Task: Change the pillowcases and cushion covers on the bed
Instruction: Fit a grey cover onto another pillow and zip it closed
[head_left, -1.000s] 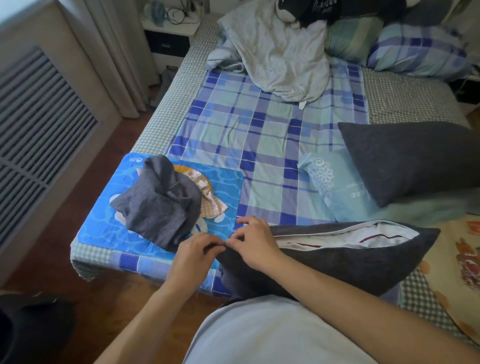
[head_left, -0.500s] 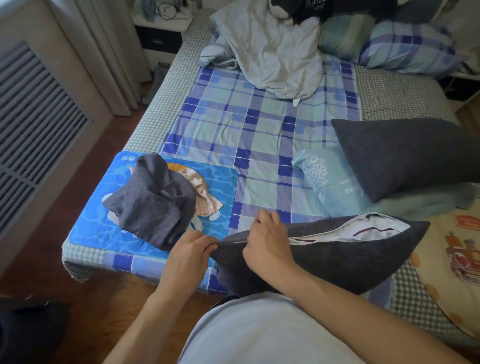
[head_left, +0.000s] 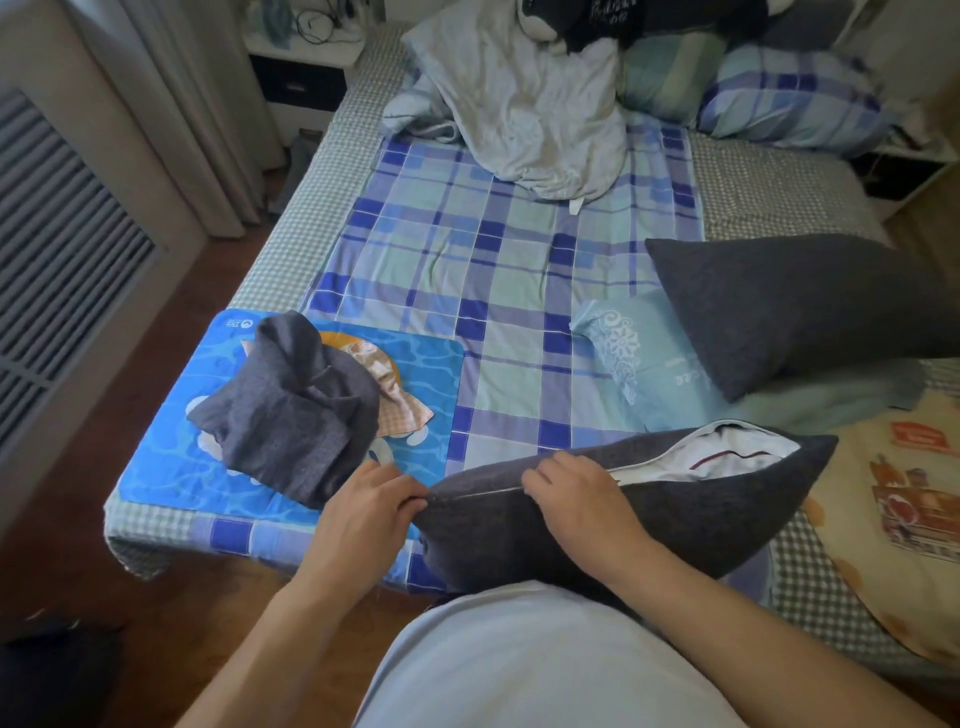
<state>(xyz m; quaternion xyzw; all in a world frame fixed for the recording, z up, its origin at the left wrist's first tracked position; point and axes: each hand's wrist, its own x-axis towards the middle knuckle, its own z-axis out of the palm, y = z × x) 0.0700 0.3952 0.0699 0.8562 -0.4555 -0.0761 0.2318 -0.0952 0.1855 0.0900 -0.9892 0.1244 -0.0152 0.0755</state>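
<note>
Pinching the corner of a dark grey cushion, the left hand steadies it on the bed. Right hand fingers pinch along its half-closed zip.

matt coarse-woven cushion cover, smooth cotton sheet

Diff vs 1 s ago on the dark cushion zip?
The right hand has slid rightward along the zip of the dark grey fabric cushion, closing more of it; less white inner pillow shows. The left hand still pinches the cover's left corner. The crumpled grey cloth is unchanged.
</note>
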